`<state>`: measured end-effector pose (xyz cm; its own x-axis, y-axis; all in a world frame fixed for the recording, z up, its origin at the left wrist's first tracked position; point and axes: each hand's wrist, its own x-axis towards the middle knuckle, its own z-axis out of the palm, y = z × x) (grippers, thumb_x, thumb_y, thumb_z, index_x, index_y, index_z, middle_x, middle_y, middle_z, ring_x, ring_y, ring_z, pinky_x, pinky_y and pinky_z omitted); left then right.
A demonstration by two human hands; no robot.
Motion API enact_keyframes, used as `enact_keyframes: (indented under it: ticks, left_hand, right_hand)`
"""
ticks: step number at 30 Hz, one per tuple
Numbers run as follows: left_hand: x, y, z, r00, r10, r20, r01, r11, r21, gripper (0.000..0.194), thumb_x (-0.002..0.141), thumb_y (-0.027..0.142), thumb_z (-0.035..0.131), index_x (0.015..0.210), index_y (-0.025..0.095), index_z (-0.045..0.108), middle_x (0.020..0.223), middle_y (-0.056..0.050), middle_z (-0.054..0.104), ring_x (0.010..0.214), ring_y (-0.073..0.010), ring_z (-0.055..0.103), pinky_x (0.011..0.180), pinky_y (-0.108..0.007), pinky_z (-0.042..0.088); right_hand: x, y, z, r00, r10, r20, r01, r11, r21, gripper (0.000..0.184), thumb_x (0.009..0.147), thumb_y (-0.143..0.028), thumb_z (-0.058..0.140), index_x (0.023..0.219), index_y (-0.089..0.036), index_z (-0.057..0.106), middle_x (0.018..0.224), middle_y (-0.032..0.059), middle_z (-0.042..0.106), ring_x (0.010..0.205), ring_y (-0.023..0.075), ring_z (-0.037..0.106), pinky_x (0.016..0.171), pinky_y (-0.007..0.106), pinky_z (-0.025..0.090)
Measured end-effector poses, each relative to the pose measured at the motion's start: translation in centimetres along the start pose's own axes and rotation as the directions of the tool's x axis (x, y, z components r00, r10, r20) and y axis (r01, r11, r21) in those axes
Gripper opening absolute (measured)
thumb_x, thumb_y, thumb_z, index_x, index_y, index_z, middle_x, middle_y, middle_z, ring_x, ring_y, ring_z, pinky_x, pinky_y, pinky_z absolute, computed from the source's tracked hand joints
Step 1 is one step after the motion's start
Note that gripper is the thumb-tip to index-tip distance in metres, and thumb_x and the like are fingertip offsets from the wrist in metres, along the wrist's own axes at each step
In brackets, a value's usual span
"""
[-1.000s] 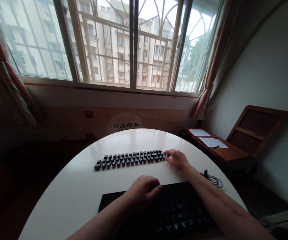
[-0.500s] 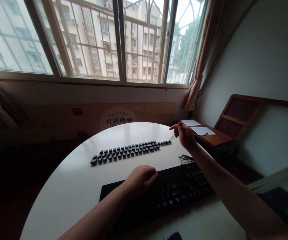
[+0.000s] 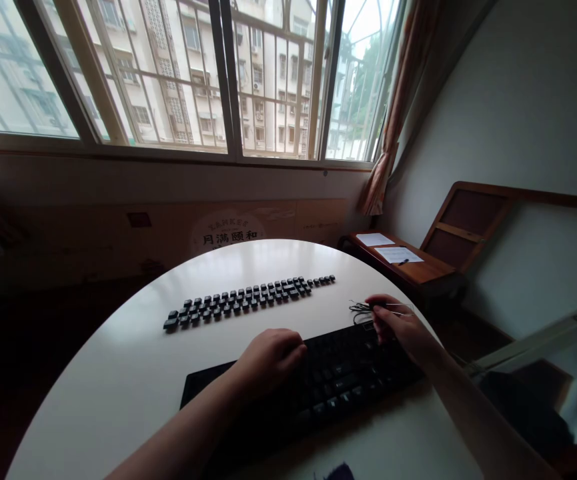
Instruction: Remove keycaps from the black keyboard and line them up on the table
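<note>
A black keyboard point(image 3: 341, 383) lies at an angle on the round white table, some of its keycaps gone from the upper part. My left hand point(image 3: 273, 353) rests over its far edge, fingers curled round the edge and fingertips partly hidden. In my right hand point(image 3: 399, 327), above the keyboard's far right corner, is a keycap puller point(image 3: 379, 305) with a dark handle, its thin wire prongs pointing right. Beyond the keyboard, loose black keycaps point(image 3: 238, 301) stand in slanting rows, the farthest row reaching further right than the others.
The keyboard's coiled cable point(image 3: 361, 308) lies by my right hand. A dark blue object point(image 3: 339, 472) shows at the bottom edge. The white table point(image 3: 103, 380) has a curved edge. Right of it stands a wooden bench point(image 3: 433, 272) with papers point(image 3: 399, 255) and a pen point(image 3: 403, 262).
My right hand has drawn back with the keycap puller from the right end of the keycap row to above the keyboard's corner. My left hand keeps its place on the keyboard. The view has shifted slightly.
</note>
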<state>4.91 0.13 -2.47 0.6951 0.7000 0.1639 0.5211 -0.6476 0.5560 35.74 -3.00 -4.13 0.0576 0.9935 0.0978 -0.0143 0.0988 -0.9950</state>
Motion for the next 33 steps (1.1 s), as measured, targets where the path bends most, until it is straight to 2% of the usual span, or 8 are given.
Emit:
enact_keyframes:
  ticks: [5, 9, 12, 15, 18, 21, 27, 33]
  left_hand:
    - [0.0, 0.1, 0.0, 1.0, -0.018, 0.001, 0.018, 1.0, -0.008, 0.026, 0.093, 0.032, 0.045, 0.077, 0.018, 0.06, 0.073, -0.002, 0.063, 0.069, -0.016, 0.056, 0.066, -0.026, 0.04]
    - [0.0, 0.1, 0.1, 1.0, -0.027, 0.009, 0.027, 1.0, -0.015, 0.025, 0.093, 0.032, 0.046, 0.076, 0.019, 0.06, 0.073, -0.002, 0.063, 0.069, -0.0158, 0.056, 0.066, -0.026, 0.04]
    - [0.1, 0.1, 0.1, 1.0, -0.02, 0.01, 0.02, 1.0, -0.018, 0.026, 0.093, 0.032, 0.045, 0.076, 0.019, 0.059, 0.073, -0.002, 0.063, 0.069, -0.0161, 0.057, 0.066, -0.026, 0.04]
    - [0.3, 0.2, -0.1, 1.0, -0.024, 0.017, 0.024, 1.0, -0.019, 0.028, 0.093, 0.034, 0.044, 0.076, 0.019, 0.059, 0.074, -0.003, 0.063, 0.07, -0.0167, 0.057, 0.066, -0.026, 0.041]
    - [0.4, 0.3, -0.2, 0.999, -0.032, 0.028, 0.032, 0.999, -0.016, 0.029, 0.093, 0.035, 0.043, 0.077, 0.019, 0.06, 0.074, -0.004, 0.064, 0.071, -0.0175, 0.057, 0.066, -0.027, 0.041]
    - [0.5, 0.3, -0.2, 0.999, -0.025, 0.032, 0.026, 0.999, -0.023, 0.029, 0.093, 0.036, 0.043, 0.077, 0.019, 0.06, 0.074, -0.004, 0.063, 0.071, -0.018, 0.058, 0.067, -0.027, 0.042]
    - [0.6, 0.4, -0.2, 0.999, -0.018, 0.037, 0.019, 1.0, -0.019, 0.03, 0.093, 0.038, 0.042, 0.077, 0.019, 0.059, 0.074, -0.004, 0.063, 0.071, -0.0182, 0.058, 0.066, -0.027, 0.042]
    - [0.5, 0.2, -0.2, 0.999, -0.014, 0.04, 0.014, 1.0, -0.008, 0.03, 0.094, 0.038, 0.042, 0.077, 0.019, 0.059, 0.074, -0.004, 0.064, 0.071, -0.0178, 0.058, 0.067, -0.027, 0.042]
  right_hand:
    - [0.1, 1.9, -0.2, 0.987, -0.084, -0.14, 0.077, 0.996, -0.052, 0.033, 0.086, -0.043, 0.066, 0.112, -0.022, 0.063, 0.074, -0.0005, 0.055, 0.055, 0.0102, 0.049, 0.041, 0.019, 0.041]
    - [-0.5, 2.2, -0.3, 0.972, -0.199, -0.123, 0.172, 0.965, -0.199, 0.034, 0.091, -0.043, 0.059, 0.118, -0.022, 0.063, 0.091, 0.0052, 0.06, 0.063, 0.0133, 0.054, 0.044, 0.022, 0.045]
    - [-0.6, 2.0, -0.2, 0.967, -0.237, -0.095, 0.211, 0.952, -0.222, 0.031, 0.093, -0.042, 0.055, 0.116, -0.022, 0.061, 0.1, 0.0071, 0.062, 0.066, 0.0143, 0.056, 0.046, 0.023, 0.046]
    - [-0.7, 2.0, -0.2, 0.973, -0.214, -0.086, 0.197, 0.965, -0.174, 0.023, 0.094, -0.039, 0.05, 0.102, -0.021, 0.06, 0.074, 0.0015, 0.06, 0.054, 0.0123, 0.052, 0.043, 0.021, 0.041]
    - [-0.9, 2.0, -0.3, 0.988, -0.125, -0.089, 0.114, 0.985, -0.128, 0.019, 0.092, -0.035, 0.047, 0.083, -0.02, 0.054, 0.05, -0.0062, 0.041, 0.041, 0.0094, 0.037, 0.036, 0.019, 0.027]
    - [-1.0, 1.7, -0.2, 0.991, -0.068, -0.114, 0.053, 0.99, -0.128, 0.018, 0.088, -0.032, 0.048, 0.075, -0.02, 0.05, 0.051, -0.0071, 0.036, 0.041, 0.008, 0.031, 0.037, 0.018, 0.019]
    - [-0.9, 1.1, 0.2, 0.99, -0.077, -0.117, 0.058, 0.985, -0.164, 0.018, 0.087, -0.031, 0.047, 0.073, -0.02, 0.049, 0.054, -0.0065, 0.035, 0.044, 0.0083, 0.032, 0.04, 0.02, 0.021]
    - [-0.7, 1.7, 0.2, 0.992, -0.082, -0.101, 0.063, 0.982, -0.176, 0.019, 0.089, -0.032, 0.046, 0.074, -0.02, 0.049, 0.052, -0.0075, 0.034, 0.042, 0.0082, 0.031, 0.04, 0.02, 0.021]
